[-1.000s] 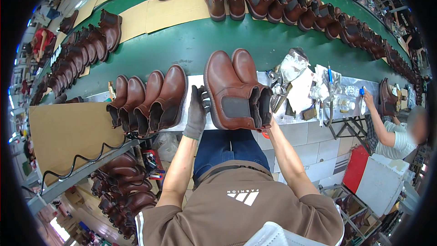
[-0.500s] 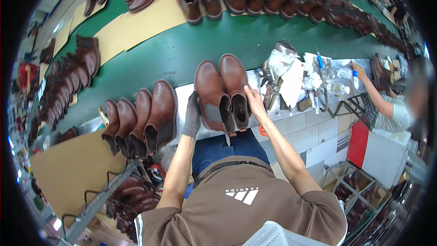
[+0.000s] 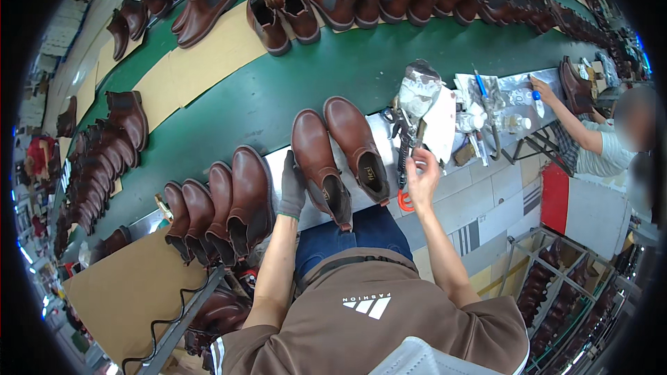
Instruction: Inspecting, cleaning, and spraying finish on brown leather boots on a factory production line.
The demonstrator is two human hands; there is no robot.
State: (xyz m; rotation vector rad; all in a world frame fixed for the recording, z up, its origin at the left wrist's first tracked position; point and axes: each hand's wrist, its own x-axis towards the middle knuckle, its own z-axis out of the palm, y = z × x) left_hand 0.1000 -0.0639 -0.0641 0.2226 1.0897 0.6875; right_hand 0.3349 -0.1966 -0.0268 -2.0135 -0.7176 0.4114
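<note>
A pair of brown ankle boots rests at the bench edge in front of me, toes pointing away: a left boot (image 3: 313,140) and a right boot (image 3: 349,129). My left hand (image 3: 292,191), in a grey glove, holds the left boot's outer side, its fingers straight along the leather; part of the grip is hidden. Bare and off the boots, my right hand (image 3: 422,177) is among the tools with its fingers curled together. A slim brownish piece (image 3: 419,136) shows at those fingertips. Beside the hand lies a tool with a red-orange looped handle (image 3: 405,201).
More brown boots (image 3: 250,191) stand close on my left. Beyond the green bench surface (image 3: 257,94), long rows of boots (image 3: 368,0) sit on tan card. Bottles (image 3: 514,123) and a white-wrapped bundle (image 3: 420,87) lie right, near a co-worker's hand (image 3: 547,92).
My right hand has left the right boot and moved right to the tools. The two boots' heels have come apart. My left hand stays at the left boot.
</note>
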